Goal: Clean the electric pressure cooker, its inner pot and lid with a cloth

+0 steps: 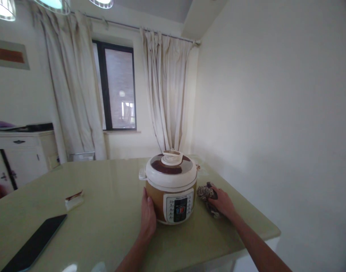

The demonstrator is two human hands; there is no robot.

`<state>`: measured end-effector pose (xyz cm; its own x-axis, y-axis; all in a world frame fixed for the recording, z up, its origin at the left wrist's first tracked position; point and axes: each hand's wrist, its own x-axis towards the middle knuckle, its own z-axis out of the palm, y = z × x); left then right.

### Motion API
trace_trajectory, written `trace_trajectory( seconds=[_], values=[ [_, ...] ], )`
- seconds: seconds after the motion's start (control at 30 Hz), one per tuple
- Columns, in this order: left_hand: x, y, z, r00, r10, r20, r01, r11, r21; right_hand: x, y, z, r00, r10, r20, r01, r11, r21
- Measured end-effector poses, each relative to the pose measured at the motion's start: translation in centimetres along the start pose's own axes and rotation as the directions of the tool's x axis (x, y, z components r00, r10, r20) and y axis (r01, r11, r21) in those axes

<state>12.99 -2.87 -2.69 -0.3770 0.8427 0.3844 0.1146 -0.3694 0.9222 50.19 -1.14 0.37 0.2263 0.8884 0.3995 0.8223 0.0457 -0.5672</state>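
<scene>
An electric pressure cooker (155, 198) with a white lid, a brown body and a front control panel stands upright on the green tabletop (110, 226). My left hand (148, 215) lies flat along the cooker's left side, fingers stretched upward. On the other side, my right hand (222, 202) grips a patterned brown cloth (206, 192), which is bunched up close to the cooker's right side. Part of the cloth hangs down under my fingers onto the table. Whether the cloth touches the cooker, I cannot tell.
A dark tablet-like slab (35, 243) lies at the front left. Beyond it sits a small whitish item with a brown top (74, 200). A white wall (260, 132) runs along the table's right side. At the far left stands a white cabinet (25, 155).
</scene>
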Motion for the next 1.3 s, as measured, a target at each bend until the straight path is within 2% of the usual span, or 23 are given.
trace_trajectory(
  seconds=[0.07,0.1,0.13,0.2,0.23,0.3,0.33,0.4,0.47,0.57,0.67,0.77,0.83,0.9,0.97,1.03,1.07,1.1,1.13,1.17,1.23,1.27,1.3],
  values=[
    [0.0,-0.3,0.1,1.0,0.008,0.027,-0.008,1.0,0.022,-1.0,-2.1,-0.5,0.99,-0.034,-0.136,0.062,0.977,0.202],
    [0.1,-0.3,0.0,0.999,0.005,0.038,-0.006,1.0,0.02,-1.6,-3.6,-0.9,0.968,-0.034,-0.249,0.106,0.953,0.283],
    [0.2,-0.3,0.0,0.999,0.003,0.046,-0.004,1.0,0.014,-2.1,-5.4,-1.4,0.925,-0.028,-0.379,0.163,0.93,0.33],
    [0.4,-0.4,-0.1,0.999,0.002,0.049,-0.001,1.0,-0.008,-3.1,-9.9,-2.4,0.831,-0.08,-0.551,0.295,0.903,0.313],
    [0.4,-0.6,-0.1,0.999,0.002,0.044,-0.001,1.0,-0.02,-3.4,-12.5,-2.9,0.808,-0.17,-0.565,0.367,0.894,0.256],
    [0.5,-0.9,0.0,0.999,-0.002,0.038,0.003,0.999,-0.04,-3.9,-17.7,-3.9,0.794,-0.414,-0.445,0.489,0.87,0.062],
    [0.5,-1.0,0.1,0.999,-0.007,0.035,0.009,0.999,-0.047,-3.9,-20.3,-4.3,0.797,-0.477,-0.37,0.501,0.865,-0.034],
    [0.6,-1.2,0.2,1.0,-0.013,0.026,0.014,0.998,-0.053,-3.9,-24.8,-4.8,0.798,-0.539,-0.269,0.509,0.842,-0.178],
    [0.6,-1.2,0.2,1.0,0.006,0.017,-0.005,0.999,-0.053,-3.7,-28.4,-4.8,0.777,-0.617,-0.121,0.575,0.776,-0.259],
    [0.7,-1.0,0.2,0.999,0.044,0.016,-0.043,0.998,-0.045,-2.7,-32.4,-3.7,0.731,-0.681,0.047,0.654,0.679,-0.332],
    [0.8,-1.2,-0.1,0.999,0.027,0.023,-0.027,0.999,-0.02,-0.8,-35.4,-2.0,0.717,-0.682,0.143,0.683,0.648,-0.337],
    [0.9,-1.5,-0.3,0.999,-0.021,0.028,0.021,1.0,0.011,0.9,-37.5,-0.7,0.732,-0.648,0.208,0.677,0.662,-0.32],
    [1.0,-1.5,-0.4,0.999,-0.048,0.023,0.047,0.998,0.031,1.2,-37.8,-0.4,0.713,-0.668,0.211,0.697,0.643,-0.318],
    [1.0,-1.5,-0.5,0.999,-0.038,0.026,0.037,0.999,0.037,0.6,-36.8,-0.8,0.64,-0.744,0.191,0.759,0.576,-0.303],
    [1.0,-1.3,-0.7,0.999,-0.002,0.044,0.001,1.0,0.016,-0.3,-34.3,-1.7,0.515,-0.837,0.185,0.848,0.466,-0.253],
    [0.9,-1.0,-0.7,0.998,0.019,0.065,-0.018,1.0,-0.01,-0.9,-30.4,-2.9,0.395,-0.903,0.168,0.914,0.368,-0.173],
    [0.9,-0.8,-0.8,0.998,0.019,0.066,-0.017,1.0,-0.017,-0.9,-28.3,-3.5,0.392,-0.911,0.129,0.917,0.375,-0.138],
    [0.8,-0.6,-0.7,0.998,0.014,0.066,-0.013,1.0,-0.022,-0.7,-26.0,-4.0,0.44,-0.896,0.062,0.895,0.433,-0.104],
    [0.8,-0.4,-0.7,0.998,0.01,0.064,-0.009,1.0,-0.026,-0.3,-23.9,-4.6,0.509,-0.861,-0.014,0.859,0.508,-0.062],
    [0.7,-0.3,-0.6,0.998,0.01,0.06,-0.008,0.999,-0.031,0.5,-21.9,-5.1,0.6,-0.796,-0.081,0.798,0.603,-0.015],
    [0.7,-0.1,-0.4,0.999,0.015,0.048,-0.013,0.999,-0.046,2.5,-18.8,-5.8,0.8,-0.57,-0.188,0.593,0.798,0.105],
    [0.8,-0.1,-0.4,0.999,0.015,0.042,-0.013,0.998,-0.053,3.8,-17.8,-6.0,0.865,-0.464,-0.19,0.494,0.853,0.168],
    [0.8,-0.1,-0.3,0.999,0.01,0.036,-0.008,0.998,-0.059,5.2,-17.2,-6.2,0.91,-0.376,-0.172,0.408,0.884,0.227]
  ],
)
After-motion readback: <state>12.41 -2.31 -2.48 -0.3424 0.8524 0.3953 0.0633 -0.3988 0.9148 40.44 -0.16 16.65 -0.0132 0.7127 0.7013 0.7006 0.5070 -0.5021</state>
